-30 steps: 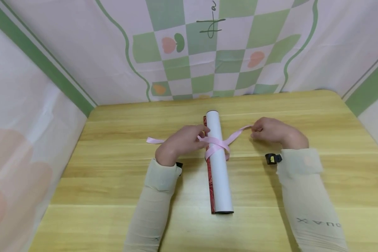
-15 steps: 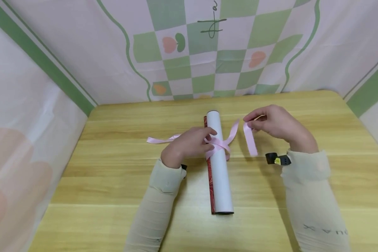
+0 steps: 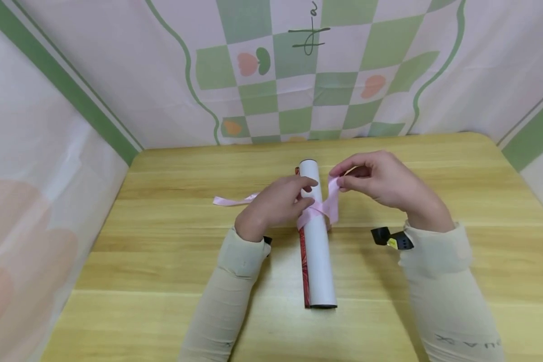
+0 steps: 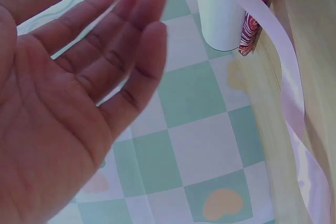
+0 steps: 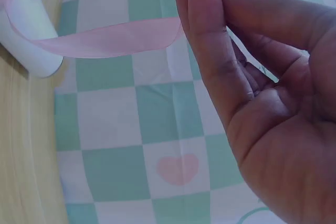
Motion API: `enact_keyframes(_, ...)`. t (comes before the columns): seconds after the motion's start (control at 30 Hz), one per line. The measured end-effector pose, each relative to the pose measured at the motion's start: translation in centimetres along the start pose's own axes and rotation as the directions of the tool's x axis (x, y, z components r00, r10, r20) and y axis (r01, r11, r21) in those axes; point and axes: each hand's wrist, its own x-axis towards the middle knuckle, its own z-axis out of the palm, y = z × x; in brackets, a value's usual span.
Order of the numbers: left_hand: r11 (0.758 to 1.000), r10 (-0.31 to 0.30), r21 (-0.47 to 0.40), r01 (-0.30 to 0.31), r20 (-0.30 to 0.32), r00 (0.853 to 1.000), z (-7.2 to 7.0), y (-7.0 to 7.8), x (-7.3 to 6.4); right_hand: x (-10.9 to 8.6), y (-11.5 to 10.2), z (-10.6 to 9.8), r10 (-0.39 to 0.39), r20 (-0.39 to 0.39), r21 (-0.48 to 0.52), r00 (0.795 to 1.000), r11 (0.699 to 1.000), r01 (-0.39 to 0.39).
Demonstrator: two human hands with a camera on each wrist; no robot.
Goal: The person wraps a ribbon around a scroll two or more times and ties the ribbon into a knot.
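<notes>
A white tube [image 3: 321, 266] lies lengthwise on the table, a thin red-patterned piece [image 3: 304, 276] along its left side. Around the tube's middle runs a pink ribbon [image 3: 231, 201], crossed on top; one tail stretches left over the table. My right hand [image 3: 386, 183] pinches the other tail between thumb and index finger, just right of the tube. Over the tube, near the crossing, hovers my left hand [image 3: 278, 203], thumb and fingers apart. The left wrist view shows its palm, holding nothing, with the ribbon [image 4: 289, 77] to the right. The left hand partly hides the crossing.
The wooden table [image 3: 163, 251] extends around the tube. Behind it hangs a checked green-and-white cloth [image 3: 298, 90], with a further pale cloth [image 3: 36, 151] at the left. Black wrist-worn devices [image 3: 391, 239] sit at the sleeves.
My right hand moved left toward the tube, shifting its pinch on the ribbon tail, which hung down half a second ago. My left hand moved slightly right over the tube.
</notes>
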Motion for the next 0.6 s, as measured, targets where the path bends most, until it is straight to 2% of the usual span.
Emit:
enact_keyframes(0.13, 0.999, 0.037, 0.002, -0.037, -0.033, 0.999, 0.0, 0.1, 0.1, 0.2, -0.2, 0.5, 0.006, 0.005, -0.011, 1.0, 1.0, -0.006)
enact_keyframes(0.23, 0.999, 0.038, 0.004, -0.038, -0.038, 0.999, 0.0, 0.0, 0.1, 0.2, -0.3, 0.6, 0.021, -0.005, -0.041, 1.0, 0.999, -0.021)
enact_keyframes(0.37, 1.0, 0.01, 0.022, -0.01, -0.006, 1.0, 0.1, 0.0, 0.2, 0.2, -0.4, 0.7, 0.036, -0.021, -0.071, 0.999, 0.997, -0.037)
enact_keyframes(0.6, 0.995, -0.074, 0.071, 0.07, 0.057, 0.996, 0.7, 0.0, 0.3, 0.6, -0.6, 1.6, 0.015, -0.029, -0.041, 0.999, 0.999, -0.016)
